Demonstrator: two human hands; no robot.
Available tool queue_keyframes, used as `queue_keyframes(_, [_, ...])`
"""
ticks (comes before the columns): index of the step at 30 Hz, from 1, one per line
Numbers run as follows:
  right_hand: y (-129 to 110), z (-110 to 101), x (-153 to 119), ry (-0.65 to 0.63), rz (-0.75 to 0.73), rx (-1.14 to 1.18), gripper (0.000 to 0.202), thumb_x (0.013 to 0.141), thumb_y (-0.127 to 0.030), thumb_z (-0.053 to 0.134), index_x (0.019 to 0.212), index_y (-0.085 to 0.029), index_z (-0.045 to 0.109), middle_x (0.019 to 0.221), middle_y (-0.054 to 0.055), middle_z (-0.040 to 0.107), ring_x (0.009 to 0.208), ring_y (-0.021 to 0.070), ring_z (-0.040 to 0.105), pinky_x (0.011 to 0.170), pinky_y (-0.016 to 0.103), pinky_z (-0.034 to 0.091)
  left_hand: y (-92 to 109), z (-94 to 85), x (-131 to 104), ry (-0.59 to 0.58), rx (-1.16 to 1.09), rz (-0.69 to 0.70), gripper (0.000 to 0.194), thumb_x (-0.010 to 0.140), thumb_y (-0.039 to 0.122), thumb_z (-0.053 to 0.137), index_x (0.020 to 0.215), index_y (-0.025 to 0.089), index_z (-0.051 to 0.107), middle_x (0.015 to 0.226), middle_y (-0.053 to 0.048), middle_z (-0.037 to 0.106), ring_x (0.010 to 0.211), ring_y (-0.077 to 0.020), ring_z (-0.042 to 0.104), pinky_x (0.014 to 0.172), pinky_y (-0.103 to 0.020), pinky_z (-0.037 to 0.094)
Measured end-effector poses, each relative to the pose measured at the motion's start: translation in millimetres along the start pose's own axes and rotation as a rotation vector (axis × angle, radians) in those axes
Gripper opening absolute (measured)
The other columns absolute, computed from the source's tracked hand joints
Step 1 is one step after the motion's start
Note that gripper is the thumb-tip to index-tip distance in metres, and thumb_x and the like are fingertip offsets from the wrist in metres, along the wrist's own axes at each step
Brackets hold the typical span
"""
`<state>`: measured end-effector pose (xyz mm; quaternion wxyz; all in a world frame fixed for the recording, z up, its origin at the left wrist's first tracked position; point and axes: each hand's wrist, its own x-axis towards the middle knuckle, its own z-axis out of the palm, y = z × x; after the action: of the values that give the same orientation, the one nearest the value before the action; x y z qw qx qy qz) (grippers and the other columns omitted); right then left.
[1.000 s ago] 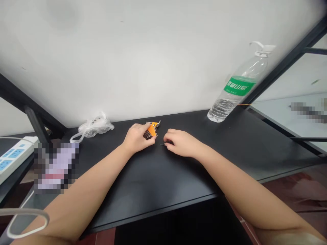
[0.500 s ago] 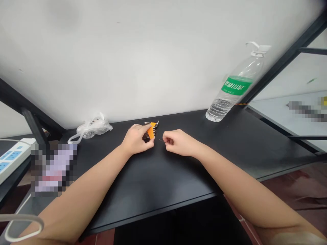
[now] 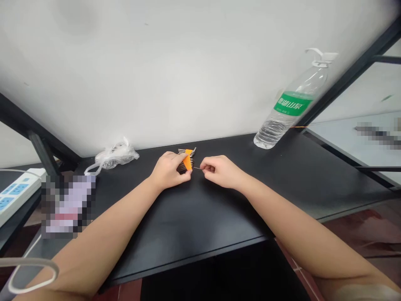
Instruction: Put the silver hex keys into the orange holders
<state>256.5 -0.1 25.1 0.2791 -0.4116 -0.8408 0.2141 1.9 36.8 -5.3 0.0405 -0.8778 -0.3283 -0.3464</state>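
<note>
My left hand is closed around an orange hex key holder, thumb below and fingers above. Several bent metal hex keys stick out of the holder on both sides. To its right, my right hand pinches a thin hex key between thumb and fingertips. The free end of this key points left and lies close to the holder's lower right edge; whether it touches cannot be made out. Part of the holder is hidden behind the left fingers.
A large water bottle with a green label stands at the back right of the black table. At the back left lies a crumpled clear plastic bag. A white power strip and a white cable are at the left.
The thin hex key in my right hand now points straighter at the holder and its tip is nearer to it. My left hand keeps its grip. The view has shifted slightly.
</note>
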Motion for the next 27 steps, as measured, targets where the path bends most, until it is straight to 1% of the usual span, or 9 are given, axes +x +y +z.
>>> queue_keyframes(4, [-1.6, -3.5, -1.1, 0.004, 0.028, 0.081, 0.013, 0.082, -0.012, 0.061, 0.087, -0.02, 0.069, 0.075, -0.002, 0.067, 0.065, 0.0123, 0.058, 0.065, 0.025, 0.043, -0.6, -0.1, -0.8, 0.003, -0.002, -0.011, 0.046, 0.08, 0.036, 0.073, 0.123, 0.02, 0.067, 0.085, -0.005, 0.074, 0.081, -0.024, 0.07, 0.087, -0.041, 0.056])
queue_keyframes(8, [0.0, -3.9, -1.6, 0.003, 0.003, 0.138, 0.013, 0.086, -0.015, 0.062, 0.092, -0.02, 0.072, 0.078, -0.002, 0.069, 0.068, 0.0127, 0.06, 0.067, 0.026, 0.046, -1.2, -0.2, -0.8, -0.004, -0.024, 0.008, 0.046, 0.081, 0.036, 0.072, 0.124, 0.021, 0.067, 0.085, -0.004, 0.074, 0.079, -0.0234, 0.07, 0.089, -0.042, 0.056])
queue_keyframes(11, [1.9, -3.1, -1.5, -0.003, -0.015, 0.139, 0.014, 0.087, -0.015, 0.061, 0.093, -0.02, 0.073, 0.081, -0.001, 0.07, 0.069, 0.013, 0.061, 0.068, 0.026, 0.047, -1.2, -0.1, -0.4, 0.011, -0.031, 0.027, 0.047, 0.081, 0.037, 0.072, 0.125, 0.021, 0.066, 0.084, -0.004, 0.074, 0.079, -0.0234, 0.07, 0.09, -0.042, 0.056])
queue_keyframes(17, [2.5, -3.9, -1.7, -0.006, -0.03, 0.127, 0.014, 0.088, -0.016, 0.062, 0.092, -0.021, 0.075, 0.082, 0.0, 0.071, 0.069, 0.0134, 0.06, 0.068, 0.027, 0.047, -1.1, -0.3, -0.4, 0.0, -0.018, 0.019, 0.046, 0.081, 0.038, 0.072, 0.124, 0.021, 0.067, 0.086, -0.005, 0.075, 0.081, -0.0239, 0.07, 0.091, -0.043, 0.056])
queue_keyframes(20, [2.8, -4.8, -1.4, 0.007, -0.028, 0.128, 0.014, 0.089, -0.018, 0.062, 0.093, -0.022, 0.075, 0.085, 0.001, 0.072, 0.072, 0.0145, 0.062, 0.069, 0.028, 0.049, -2.7, 0.0, -0.8, -0.001, -0.018, 0.045, 0.047, 0.082, 0.037, 0.072, 0.126, 0.019, 0.065, 0.086, -0.005, 0.075, 0.08, -0.0232, 0.07, 0.092, -0.043, 0.055])
queue_keyframes(22, [3.4, -3.8, -0.6, 0.037, 0.044, 0.209, 0.013, 0.092, -0.023, 0.063, 0.096, -0.022, 0.075, 0.085, 0.002, 0.073, 0.069, 0.0151, 0.064, 0.067, 0.029, 0.051, -3.5, 0.5, -0.8, -0.002, -0.027, 0.077, 0.048, 0.083, 0.036, 0.071, 0.127, 0.019, 0.064, 0.087, -0.005, 0.075, 0.079, -0.0218, 0.07, 0.094, -0.043, 0.055])
queue_keyframes(24, [3.9, -0.2, 1.2, 0.076, 0.174, 0.358, 0.014, 0.092, -0.032, 0.067, 0.097, -0.021, 0.074, 0.078, 0.002, 0.071, 0.063, 0.0154, 0.065, 0.062, 0.03, 0.053, -3.4, 1.3, -0.7, 0.006, -0.032, 0.101, 0.046, 0.084, 0.036, 0.071, 0.126, 0.019, 0.064, 0.087, -0.004, 0.075, 0.078, -0.0208, 0.07, 0.095, -0.043, 0.054])
queue_keyframes(26, [3.5, 6.5, 4.1, 0.113, 0.277, 0.518, 0.019, 0.089, -0.038, 0.072, 0.094, -0.02, 0.07, 0.073, 0.001, 0.068, 0.059, 0.0158, 0.065, 0.057, 0.029, 0.055, -2.2, 2.2, -0.3, 0.022, -0.021, 0.101, 0.045, 0.084, 0.038, 0.071, 0.125, 0.019, 0.064, 0.086, -0.004, 0.075, 0.077, -0.021, 0.07, 0.094, -0.042, 0.055])
queue_keyframes(27, [3.0, 10.9, 5.9, 0.127, 0.306, 0.58, 0.022, 0.087, -0.04, 0.075, 0.092, -0.02, 0.068, 0.071, 0.001, 0.068, 0.058, 0.0158, 0.065, 0.056, 0.03, 0.056, -1.3, 2.7, 0.0, 0.032, -0.011, 0.092, 0.045, 0.084, 0.038, 0.072, 0.124, 0.019, 0.065, 0.085, -0.004, 0.075, 0.078, -0.0214, 0.071, 0.093, -0.042, 0.055])
